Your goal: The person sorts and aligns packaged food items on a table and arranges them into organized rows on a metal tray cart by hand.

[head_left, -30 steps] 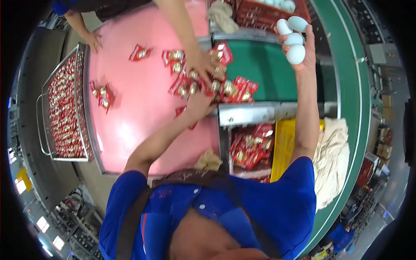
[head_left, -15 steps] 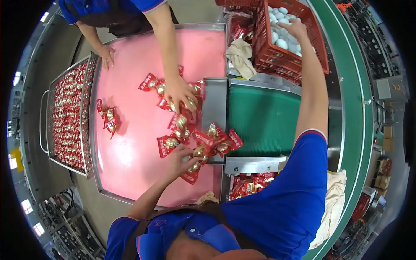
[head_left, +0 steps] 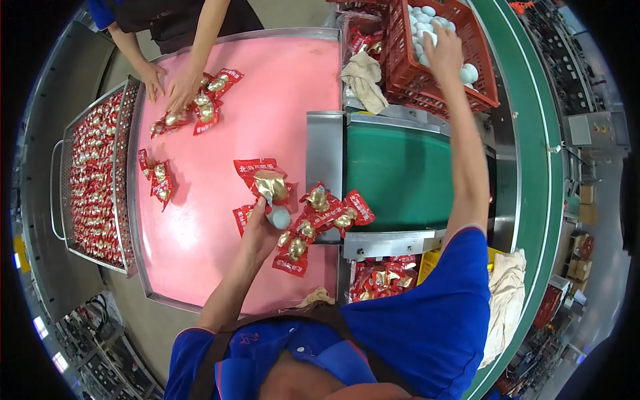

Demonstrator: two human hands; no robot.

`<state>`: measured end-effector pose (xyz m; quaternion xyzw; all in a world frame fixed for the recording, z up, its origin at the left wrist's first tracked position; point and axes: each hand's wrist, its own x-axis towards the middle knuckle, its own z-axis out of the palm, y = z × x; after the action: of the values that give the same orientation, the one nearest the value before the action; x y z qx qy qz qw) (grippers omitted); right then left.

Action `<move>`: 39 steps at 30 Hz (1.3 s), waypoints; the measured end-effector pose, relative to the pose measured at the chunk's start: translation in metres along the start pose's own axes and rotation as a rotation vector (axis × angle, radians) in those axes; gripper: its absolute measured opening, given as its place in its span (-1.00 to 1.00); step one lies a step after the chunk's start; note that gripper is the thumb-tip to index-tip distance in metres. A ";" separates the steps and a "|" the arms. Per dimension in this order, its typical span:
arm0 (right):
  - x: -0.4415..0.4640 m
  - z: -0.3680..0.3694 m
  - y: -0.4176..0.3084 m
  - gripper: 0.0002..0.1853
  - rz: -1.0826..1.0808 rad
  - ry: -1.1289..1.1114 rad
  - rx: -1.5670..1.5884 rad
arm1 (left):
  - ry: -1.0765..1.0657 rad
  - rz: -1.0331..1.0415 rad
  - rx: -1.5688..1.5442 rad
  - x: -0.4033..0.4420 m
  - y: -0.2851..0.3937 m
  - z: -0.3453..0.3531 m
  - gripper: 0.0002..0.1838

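My left hand (head_left: 253, 230) is closed around a pale blue-green egg (head_left: 279, 217) above the pink table. A red-and-gold foil packet (head_left: 269, 181) touches its fingertips; whether they grip it too I cannot tell. Beside this hand, several red packets with gold, egg-shaped bulges (head_left: 306, 230) lie across the table edge and the metal plate. My right hand (head_left: 445, 55) reaches into a red plastic crate (head_left: 415, 90) of pale eggs (head_left: 469, 72). Its fingers are curled round an egg (head_left: 430, 40) there, partly hiding it.
Across the pink table (head_left: 200, 233), a co-worker's hands (head_left: 180, 92) rest by several packets (head_left: 205, 105). A perforated metal basket (head_left: 100, 187) full of packets stands left. Right are a metal plate (head_left: 325, 143), a green belt (head_left: 397, 177), a cloth (head_left: 365, 80) and a bin of packets (head_left: 383, 279).
The co-worker's hand has pulled several packets away to the far left. My left hand has moved up and left, with the egg now plainly visible. My right hand has shifted slightly left in the crate.
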<state>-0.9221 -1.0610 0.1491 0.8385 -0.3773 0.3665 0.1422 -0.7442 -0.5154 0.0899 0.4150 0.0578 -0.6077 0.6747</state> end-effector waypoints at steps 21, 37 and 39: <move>-0.127 -0.174 -0.171 -0.48 0.173 -0.618 0.924 | -0.496 0.033 -0.277 0.000 -0.012 0.077 -0.34; -0.019 0.070 0.092 -0.55 0.281 -0.420 -0.082 | -0.071 0.016 0.278 -0.046 -0.033 -0.026 -0.64; -0.032 -0.014 0.009 -0.51 0.217 -0.081 0.112 | -0.016 0.089 0.314 -0.054 -0.030 -0.023 -0.70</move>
<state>-0.9499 -1.0435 0.1355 0.8135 -0.4503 0.3659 0.0393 -0.7740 -0.4571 0.0916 0.5126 -0.0621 -0.5820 0.6283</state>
